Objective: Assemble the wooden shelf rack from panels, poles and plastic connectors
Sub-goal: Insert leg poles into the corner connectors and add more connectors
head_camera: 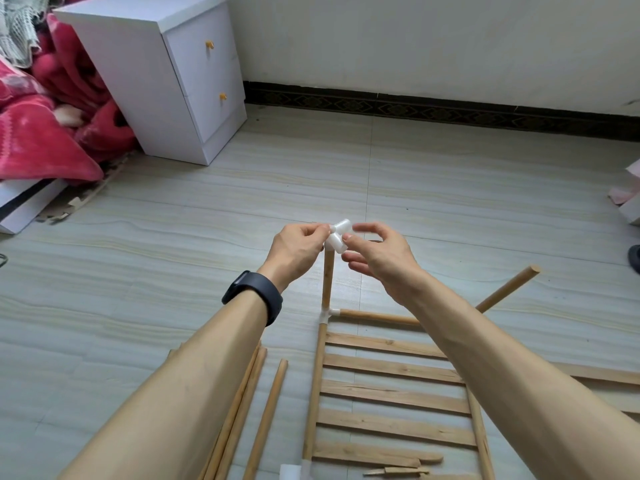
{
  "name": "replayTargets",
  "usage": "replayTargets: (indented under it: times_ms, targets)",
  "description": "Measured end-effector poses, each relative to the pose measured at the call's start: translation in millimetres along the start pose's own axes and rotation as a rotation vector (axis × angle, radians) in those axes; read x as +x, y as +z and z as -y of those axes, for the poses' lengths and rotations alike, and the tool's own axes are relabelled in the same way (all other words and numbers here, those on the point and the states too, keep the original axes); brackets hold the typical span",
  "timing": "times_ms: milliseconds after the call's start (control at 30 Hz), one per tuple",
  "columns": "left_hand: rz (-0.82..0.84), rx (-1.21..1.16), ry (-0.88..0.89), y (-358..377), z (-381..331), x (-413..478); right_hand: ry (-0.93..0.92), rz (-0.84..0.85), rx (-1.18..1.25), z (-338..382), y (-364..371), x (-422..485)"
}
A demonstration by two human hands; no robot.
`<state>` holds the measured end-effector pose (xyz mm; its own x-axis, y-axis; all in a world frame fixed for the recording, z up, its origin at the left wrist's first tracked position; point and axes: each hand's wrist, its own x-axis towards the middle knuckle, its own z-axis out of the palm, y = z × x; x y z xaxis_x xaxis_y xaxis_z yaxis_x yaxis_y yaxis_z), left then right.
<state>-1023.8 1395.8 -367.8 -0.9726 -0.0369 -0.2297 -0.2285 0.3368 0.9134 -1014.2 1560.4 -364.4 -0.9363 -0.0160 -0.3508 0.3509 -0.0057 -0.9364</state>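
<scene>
1. The white plastic connector (337,237) sits on top of the upright pole (327,282) in the middle of the scene. I hold it from both sides. My left hand (298,251) pinches its left arm, and my right hand (381,261) pinches the right end between thumb and forefinger. The two hands are close together.
2. My fingers hide the join, so I cannot tell whether the pole end is fully seated in the socket.
3. The pole rises from a corner joint (327,313) at the far left corner of the slatted panel (391,396), which lies flat on the floor near me.
4. Nothing else seems to brace the pole. If I press down at an angle, it could lean and pry loose from that lower joint.
5. If I seat the connector twisted, its side sockets may not face where the next rails must go.
6. A slanting pole (509,287) sticks up on the right, and my right arm could knock it.
7. The loose poles (242,410) lie near left. The cabinet (156,81) and red blanket (41,133) stand well apart, far left.
</scene>
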Motion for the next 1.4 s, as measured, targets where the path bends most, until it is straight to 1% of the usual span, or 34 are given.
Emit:
replayTargets:
  times_ms: [100, 233, 300, 400, 467, 567, 700, 800, 933, 1067, 1167, 1400]
  targets:
    - [0.021, 0.002, 0.008, 1.0, -0.4, -0.4, -0.036, 0.089, -0.037, 2.6, -1.3, 5.6]
    - [0.102, -0.026, 0.003, -2.4, -1.3, -1.5, -0.077, 0.039, -0.129, 4.2, -1.4, 11.7]
    - [0.157, -0.021, -0.027, -7.1, -3.8, 0.2, -0.116, 0.021, -0.201, 3.9, -3.3, 14.1]
    - [0.183, -0.002, -0.052, -10.1, -6.9, 4.6, -0.151, 0.097, -0.265, 2.9, -5.3, 16.6]
    - [0.144, 0.041, -0.021, -4.7, -9.2, 6.5, -0.186, 0.080, -0.312, 0.1, -5.5, 18.0]
    - [0.033, 0.062, 0.020, 3.6, -6.5, 5.5, -0.218, 0.022, -0.308, -4.8, -4.8, 19.8]
    - [0.038, -0.101, -0.020, 6.8, 8.2, -4.9, -0.217, 0.022, -0.296, -5.7, -7.1, 21.7]
    - [-0.008, -0.146, -0.001, 12.4, 13.6, -12.0, -0.201, 0.040, -0.279, -5.6, -9.9, 19.5]
    - [-0.055, -0.081, 0.022, 24.1, 10.2, -11.9, -0.173, 0.028, -0.308, -3.6, -12.5, 17.3]
    - [-0.119, -0.011, -0.001, 30.8, 8.3, -7.7, -0.170, 0.030, -0.425, 2.2, -14.3, 20.1]
    - [-0.127, -0.032, 0.001, 34.0, 15.7, -7.0, -0.184, 0.013, -0.471, 1.3, -13.8, 20.5]
    - [-0.129, -0.037, 0.008, 36.9, 14.0, -7.5, -0.167, 0.001, -0.461, 1.7, -15.3, 18.7]
